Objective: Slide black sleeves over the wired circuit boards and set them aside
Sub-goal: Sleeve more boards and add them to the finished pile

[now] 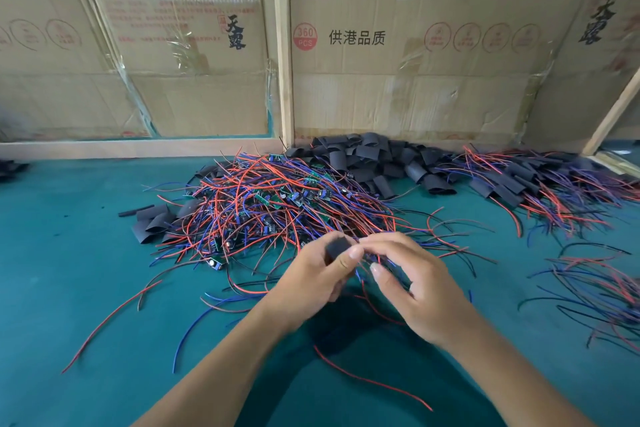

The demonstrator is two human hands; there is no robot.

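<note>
A person is working at a green mat (69,253), both bare forearms reaching in from the near edge. The left hand (308,284) is pinching a black sleeve (337,248) between thumb and curled fingers, holding it just above the mat. The right hand (412,284) is meeting it from the other side, its thumb and forefinger closing on thin red and blue wires (367,291) that are running into the sleeve's near end; whether a board is inside the sleeve cannot be told.

Just beyond the hands, a tangled heap of wired circuit boards (270,205) is spreading across the middle of the mat, its loose wire ends trailing toward the near edge. Behind it, a pile of empty black sleeves (374,160) is lying against the foot of the cardboard wall (398,90), and a few more sleeves (152,222) are sitting at the heap's left flank. To the right, a pile of sleeved boards (540,184) is lying along the far edge, with a smaller bunch of wires (602,295) nearer the right border.

Open mat is showing on the left and along the near edge, crossed only by stray wires. A wooden frame (285,45) is dividing the cardboard panels.
</note>
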